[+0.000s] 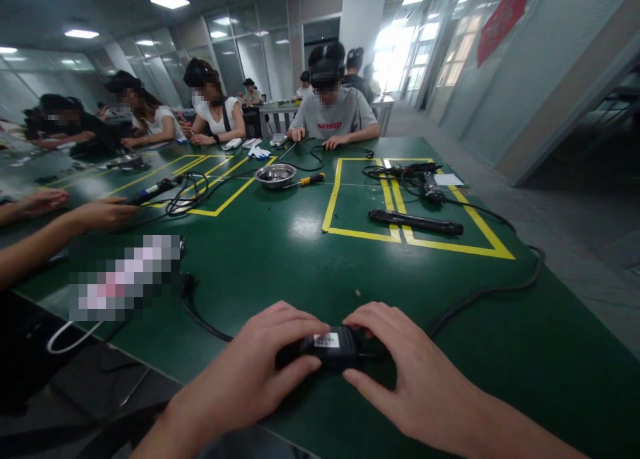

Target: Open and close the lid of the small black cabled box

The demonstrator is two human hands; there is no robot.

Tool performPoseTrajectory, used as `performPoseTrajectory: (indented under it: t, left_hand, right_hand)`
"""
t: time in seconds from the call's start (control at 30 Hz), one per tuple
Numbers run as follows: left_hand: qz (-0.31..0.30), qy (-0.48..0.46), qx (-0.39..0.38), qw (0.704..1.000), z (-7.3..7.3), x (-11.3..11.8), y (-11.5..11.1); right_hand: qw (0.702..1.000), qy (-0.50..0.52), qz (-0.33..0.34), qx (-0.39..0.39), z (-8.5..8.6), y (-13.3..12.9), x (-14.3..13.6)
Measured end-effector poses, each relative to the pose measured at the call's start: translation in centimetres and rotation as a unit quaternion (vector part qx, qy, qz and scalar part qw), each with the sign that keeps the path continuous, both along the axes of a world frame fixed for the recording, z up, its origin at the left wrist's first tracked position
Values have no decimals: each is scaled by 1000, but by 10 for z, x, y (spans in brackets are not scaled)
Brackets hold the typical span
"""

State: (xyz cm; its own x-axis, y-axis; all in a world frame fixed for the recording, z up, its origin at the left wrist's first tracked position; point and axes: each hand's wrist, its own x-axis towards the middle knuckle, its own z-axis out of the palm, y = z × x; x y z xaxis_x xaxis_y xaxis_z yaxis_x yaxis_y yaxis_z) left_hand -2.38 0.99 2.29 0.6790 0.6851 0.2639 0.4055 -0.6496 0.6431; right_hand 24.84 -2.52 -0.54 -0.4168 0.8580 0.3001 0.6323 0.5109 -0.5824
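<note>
On the green table in front of me lies a black power adapter [343, 353] with a white label on top. My left hand [280, 352] grips its left part, thumb at the near side and fingers over the far side. At the right end, the fingertips and thumb of my right hand [393, 355] close around the adapter's edge. A black cord [207, 325] runs from the left side to a plug [187, 285]. Another black cable [480, 292] leads from behind my right hand along the table's right side.
Ahead, yellow tape [360, 235] frames a black rod-shaped tool [415, 221] and bundled cables [410, 179]. A metal bowl [275, 176] and screwdriver [313, 179] lie farther off. A co-worker's hand [105, 212] holds a black tool at left. Several people sit around the table.
</note>
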Motion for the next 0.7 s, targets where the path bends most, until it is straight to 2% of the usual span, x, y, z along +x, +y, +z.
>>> performPoseTrajectory:
  t: [0.13, 0.2, 0.27, 0.4, 0.53, 0.7]
  left_hand:
    - [133, -9, 9, 991, -9, 7, 16]
    - [150, 26, -5, 988, -13, 11, 21]
    - [138, 40, 0, 990, -15, 12, 21]
    - [138, -3, 76, 987, -12, 3, 5]
    - [106, 24, 64, 992, -14, -9, -13]
    - [74, 26, 98, 992, -17, -14, -14]
  right_hand:
    - [999, 10, -36, 7, -3, -1, 0]
    - [1000, -3, -18, 18, -5, -1, -1]
    - [999, -14, 9, 32, -6, 1, -2]
    - [999, -3, 31, 32, -10, 2, 0]
    - [999, 5, 33, 16, -10, 2, 3]
    - [998, -6, 33, 46, -5, 3, 4]
